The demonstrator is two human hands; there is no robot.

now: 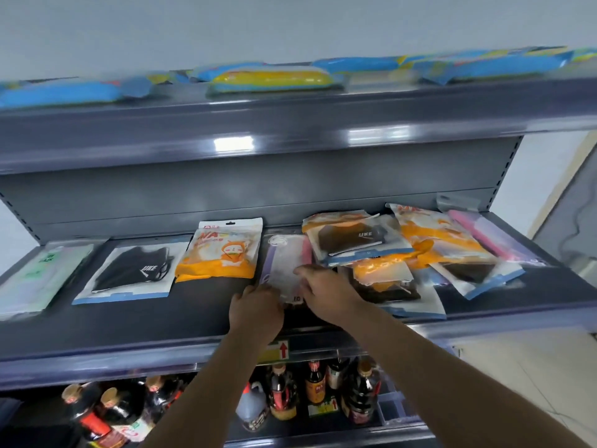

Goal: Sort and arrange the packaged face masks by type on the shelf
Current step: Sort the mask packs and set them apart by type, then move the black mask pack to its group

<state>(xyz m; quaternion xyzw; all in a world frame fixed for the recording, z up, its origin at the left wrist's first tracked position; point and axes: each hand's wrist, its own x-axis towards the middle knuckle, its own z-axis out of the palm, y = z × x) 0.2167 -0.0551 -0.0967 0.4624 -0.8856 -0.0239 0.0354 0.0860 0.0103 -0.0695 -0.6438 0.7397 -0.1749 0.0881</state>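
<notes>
1. Head view, only cam. Both hands on one clear pack w/ pink/lilac masks (286, 270), lying flat on the middle shelf (193, 318) just right of centre.
2. Left hand (255, 310) at the pack's 7 o'clock corner, fingers curled at its near edge; looks like a grip, but fingertips are hidden under blur, so can't tell if they pinch or just press.
3. Right hand (326, 291) at the pack's 4 o'clock side, fingers bent over its right edge, thumb toward the pack's middle. Reads as holding it, prob. to square it up.
4. Why two hands: thin, slippery film pack; steadying both near corners lets it line up w/ its neighbours.
5. Pack orientation: long axis runs 12–6 o'clock, front to back. Round hang-hole end points to 12, printed end to 6, same as the sorted ones.
6. Sorted row at the pack's 9 o'clock: orange cartoon pack (223, 250) just beside, then black mask pack (132, 273), then green-print pack (38, 276) far left. Each lies alone, tops to the back, so one type per spot.
7. At 3 o'clock: unsorted heap (403, 253), orange and black packs overlapping, tilted every way; pink pack (484, 237) at its far right, long axis slanting 11–5.
8. Judgement: early-mid task; heap not yet sorted.
9. Upper shelf: blue and yellow packets (274, 77). Lower shelf: dark sauce bottles (284, 392).
</notes>
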